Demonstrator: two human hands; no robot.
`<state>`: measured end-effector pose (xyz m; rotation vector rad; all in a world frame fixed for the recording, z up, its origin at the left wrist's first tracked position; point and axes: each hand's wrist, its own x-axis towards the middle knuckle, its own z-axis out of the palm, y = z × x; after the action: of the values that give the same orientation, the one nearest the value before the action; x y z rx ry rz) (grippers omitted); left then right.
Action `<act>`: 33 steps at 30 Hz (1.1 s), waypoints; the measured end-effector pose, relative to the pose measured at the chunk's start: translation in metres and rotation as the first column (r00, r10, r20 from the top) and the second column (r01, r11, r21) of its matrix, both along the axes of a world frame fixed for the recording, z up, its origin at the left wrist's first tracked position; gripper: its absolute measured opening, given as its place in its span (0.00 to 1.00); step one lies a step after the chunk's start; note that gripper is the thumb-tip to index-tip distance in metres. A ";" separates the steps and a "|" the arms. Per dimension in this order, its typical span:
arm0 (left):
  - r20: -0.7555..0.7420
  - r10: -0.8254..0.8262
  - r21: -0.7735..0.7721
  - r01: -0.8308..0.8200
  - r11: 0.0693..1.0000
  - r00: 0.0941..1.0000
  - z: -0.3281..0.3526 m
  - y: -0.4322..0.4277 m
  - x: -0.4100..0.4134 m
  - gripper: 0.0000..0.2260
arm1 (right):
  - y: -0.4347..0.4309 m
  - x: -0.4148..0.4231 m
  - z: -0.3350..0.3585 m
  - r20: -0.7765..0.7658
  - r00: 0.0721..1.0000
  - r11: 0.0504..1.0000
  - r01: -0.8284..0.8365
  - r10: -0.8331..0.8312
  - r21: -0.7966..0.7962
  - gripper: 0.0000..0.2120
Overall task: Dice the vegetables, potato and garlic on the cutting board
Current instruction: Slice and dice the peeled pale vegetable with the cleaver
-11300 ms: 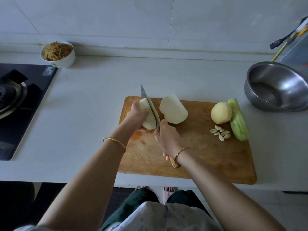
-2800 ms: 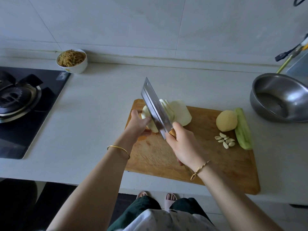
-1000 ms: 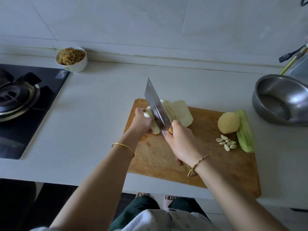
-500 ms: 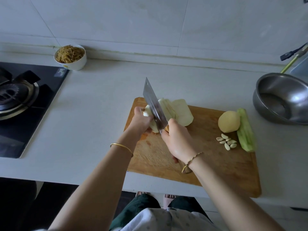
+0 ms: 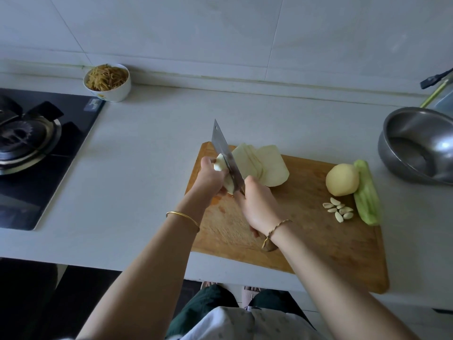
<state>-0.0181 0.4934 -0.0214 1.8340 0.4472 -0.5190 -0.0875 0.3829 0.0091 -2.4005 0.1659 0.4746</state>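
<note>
A wooden cutting board (image 5: 318,244) lies on the counter. My left hand (image 5: 210,177) holds the last chunk of a pale peeled vegetable (image 5: 221,165) at the board's far left corner. My right hand (image 5: 259,204) grips a cleaver (image 5: 225,153), whose blade stands against that chunk. Cut slices (image 5: 247,160) lean fanned out to the right of the blade against the other pale half (image 5: 274,168). A peeled potato (image 5: 342,179), several garlic cloves (image 5: 339,211) and a peeled green vegetable (image 5: 367,192) lie at the board's right side.
A steel bowl (image 5: 416,143) sits on the counter at the right. A white bowl of shredded food (image 5: 107,81) stands by the back wall. A gas hob (image 5: 31,148) fills the left. The counter's front edge runs just below the board.
Over eleven seconds the left half has been cut into slices that lean rightwards. In the last second the cleaver has come down onto the small remaining chunk, closer to my left fingers.
</note>
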 end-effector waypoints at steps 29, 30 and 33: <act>-0.001 -0.044 0.044 0.044 0.998 0.999 -0.008 0.000 -0.001 0.19 | 0.002 0.013 -0.027 -0.044 0.998 0.993 0.045 -0.040 0.106 0.06; -0.002 -0.051 0.049 0.051 0.997 0.999 -0.008 0.000 0.000 0.19 | 0.001 0.011 -0.028 -0.052 0.997 0.991 0.054 -0.048 0.126 0.06; -0.018 -0.050 0.042 0.051 0.998 0.999 -0.008 0.002 0.001 0.19 | -0.002 0.007 -0.027 -0.067 0.997 0.982 0.057 -0.046 0.178 0.06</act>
<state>-0.0169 0.4954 -0.0291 1.8869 0.4272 -0.5643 -0.0803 0.3812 -0.0175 -2.2007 0.2036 0.5187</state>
